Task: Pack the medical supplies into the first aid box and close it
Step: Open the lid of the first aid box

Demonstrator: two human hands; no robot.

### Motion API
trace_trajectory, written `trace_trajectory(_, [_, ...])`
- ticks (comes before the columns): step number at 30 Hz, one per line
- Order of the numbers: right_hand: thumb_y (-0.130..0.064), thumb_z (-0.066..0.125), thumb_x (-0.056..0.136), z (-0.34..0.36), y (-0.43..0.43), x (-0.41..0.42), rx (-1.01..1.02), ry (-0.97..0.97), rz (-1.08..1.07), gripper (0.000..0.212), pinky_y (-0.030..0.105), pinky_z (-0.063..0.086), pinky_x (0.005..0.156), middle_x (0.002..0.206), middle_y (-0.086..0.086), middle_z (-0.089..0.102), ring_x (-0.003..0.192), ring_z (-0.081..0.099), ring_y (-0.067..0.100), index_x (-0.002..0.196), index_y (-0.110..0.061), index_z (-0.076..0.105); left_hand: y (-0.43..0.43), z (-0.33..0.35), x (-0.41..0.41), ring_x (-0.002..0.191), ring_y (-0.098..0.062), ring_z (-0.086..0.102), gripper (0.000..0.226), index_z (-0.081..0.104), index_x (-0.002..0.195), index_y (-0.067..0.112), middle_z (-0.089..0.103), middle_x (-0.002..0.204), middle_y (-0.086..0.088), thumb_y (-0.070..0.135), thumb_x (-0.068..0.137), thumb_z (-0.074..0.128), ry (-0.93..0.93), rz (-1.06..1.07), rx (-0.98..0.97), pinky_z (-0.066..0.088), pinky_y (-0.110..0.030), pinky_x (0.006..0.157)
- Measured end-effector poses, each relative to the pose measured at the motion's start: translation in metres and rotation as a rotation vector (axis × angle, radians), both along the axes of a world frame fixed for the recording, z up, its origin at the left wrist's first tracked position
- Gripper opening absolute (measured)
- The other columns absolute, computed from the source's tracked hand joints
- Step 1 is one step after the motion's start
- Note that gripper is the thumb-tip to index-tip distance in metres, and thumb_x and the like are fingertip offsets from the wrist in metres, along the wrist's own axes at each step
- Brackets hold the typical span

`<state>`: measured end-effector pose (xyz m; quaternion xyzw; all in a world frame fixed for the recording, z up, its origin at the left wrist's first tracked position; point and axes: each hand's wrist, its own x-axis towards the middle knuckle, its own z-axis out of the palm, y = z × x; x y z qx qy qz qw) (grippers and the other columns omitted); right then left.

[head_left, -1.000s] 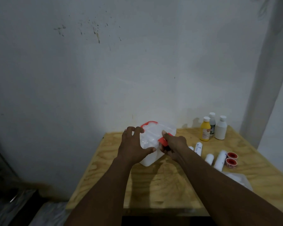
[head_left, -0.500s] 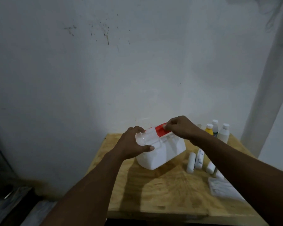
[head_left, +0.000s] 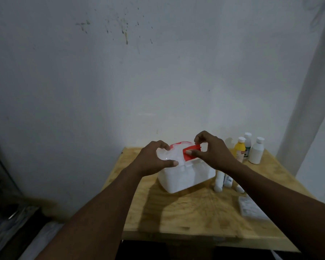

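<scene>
Since half a second ago the right hand (head_left: 212, 152) has lowered slightly, its grip still pinched on the glossy red latch (head_left: 192, 151). The left hand (head_left: 154, 158) stays clamped on the translucent lid (head_left: 174, 155) of the smooth white plastic first aid box (head_left: 188, 177), standing on the plywood table (head_left: 195, 212).

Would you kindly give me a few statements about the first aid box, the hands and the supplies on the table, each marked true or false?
1. The right hand pinches the red latch of the first aid box. True.
2. The left hand lies flat on the wooden table. False: it grips the box's clear lid.
3. The yellow bottle stands beside the white bottle at the table's far right. True.
4. The bandage rolls are already packed inside the box. False: they lie on the table, right of the box.
5. The yellow bottle lies on its side. False: it stands upright.
</scene>
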<state>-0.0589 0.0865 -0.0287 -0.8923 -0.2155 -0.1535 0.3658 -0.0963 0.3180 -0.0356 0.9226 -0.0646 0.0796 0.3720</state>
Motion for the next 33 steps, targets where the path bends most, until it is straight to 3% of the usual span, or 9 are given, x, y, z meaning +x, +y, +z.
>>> trace_trajectory(3, [-0.061,0.067,0.076,-0.010,-0.001,-0.006,-0.083,-0.086,-0.016,0.043,0.034,0.047,0.080,0.096,-0.009,0.063,0.096,0.056,0.017,0.099,-0.024,0.064,-0.002,-0.002,-0.006,0.114,-0.013,0.047,0.057,0.061,0.123,0.027,0.054,0.136,0.004,0.048,0.074,0.084,-0.014,0.014,0.004,0.049,-0.032,0.093])
trace_trajectory(8, [-0.074,0.042,0.081,-0.019,-0.001,-0.021,-0.136,-0.242,-0.096,0.058,0.044,0.050,0.074,0.094,-0.006,0.062,0.089,0.053,0.016,0.100,-0.023,0.063,0.000,0.003,-0.014,0.118,-0.013,0.052,0.049,0.069,0.117,0.026,0.062,0.126,0.010,0.045,0.075,0.084,-0.052,0.002,-0.094,0.044,-0.032,0.095])
trace_trajectory(12, [-0.071,0.041,0.086,0.004,0.004,-0.026,-0.142,-0.302,-0.154,0.051,0.047,0.047,0.080,0.099,-0.006,0.064,0.094,0.056,0.019,0.104,-0.027,0.058,0.001,0.015,-0.018,0.112,-0.009,0.059,0.044,0.071,0.120,0.017,0.069,0.122,0.005,0.042,0.083,0.078,-0.149,0.031,-0.176,0.046,-0.028,0.094])
trace_trajectory(16, [-0.065,0.041,0.092,0.042,0.013,-0.011,-0.189,-0.314,-0.185,0.042,0.044,0.040,0.083,0.098,-0.006,0.067,0.093,0.060,0.022,0.101,-0.027,0.055,0.003,0.024,-0.009,0.111,-0.013,0.065,0.046,0.071,0.114,0.016,0.072,0.115,0.003,0.052,0.086,0.071,-0.226,0.107,-0.324,0.052,-0.026,0.090])
trace_trajectory(21, [-0.066,0.052,0.087,0.073,0.030,0.031,-0.124,-0.126,-0.191,0.043,0.048,0.047,0.091,0.102,-0.002,0.068,0.097,0.061,0.022,0.101,-0.025,0.060,0.005,0.025,0.012,0.109,-0.012,0.062,0.051,0.063,0.130,0.017,0.063,0.117,0.009,0.050,0.090,0.068,-0.203,0.155,-0.378,0.047,-0.023,0.083])
trace_trajectory(24, [-0.068,0.061,0.079,0.078,0.033,0.065,-0.064,-0.022,-0.187,0.046,0.046,0.052,0.087,0.102,0.002,0.068,0.094,0.062,0.024,0.097,-0.026,0.061,0.011,0.023,0.038,0.102,-0.021,0.071,0.047,0.065,0.127,0.018,0.071,0.116,0.003,0.049,0.092,0.065,-0.137,0.214,-0.432,0.057,-0.043,0.092])
trace_trajectory(26, [-0.067,0.064,0.077,0.080,0.031,0.085,-0.029,0.025,-0.177,0.049,0.041,0.053,0.083,0.102,0.006,0.068,0.092,0.063,0.024,0.100,-0.024,0.061,0.015,0.021,0.056,0.090,-0.025,0.075,0.038,0.070,0.118,0.015,0.076,0.104,-0.003,0.045,0.094,0.065,-0.075,0.239,-0.492,0.059,-0.048,0.089])
trace_trajectory(31, [-0.073,0.057,0.078,0.071,0.015,0.118,0.031,0.106,-0.162,0.056,0.032,0.048,0.073,0.101,0.002,0.069,0.092,0.064,0.019,0.096,-0.021,0.064,0.018,0.016,0.096,0.077,-0.029,0.076,0.037,0.074,0.106,0.009,0.077,0.091,-0.009,0.043,0.097,0.062,0.011,0.275,-0.516,0.062,-0.041,0.070])
trace_trajectory(33, [-0.073,0.054,0.080,0.056,0.006,0.122,0.094,0.215,-0.162,0.059,0.037,0.056,0.073,0.100,0.003,0.067,0.091,0.067,0.022,0.101,-0.019,0.063,0.019,0.010,0.105,0.072,-0.029,0.075,0.037,0.074,0.103,0.009,0.077,0.090,-0.010,0.044,0.096,0.062,0.054,0.299,-0.547,0.059,-0.034,0.062])
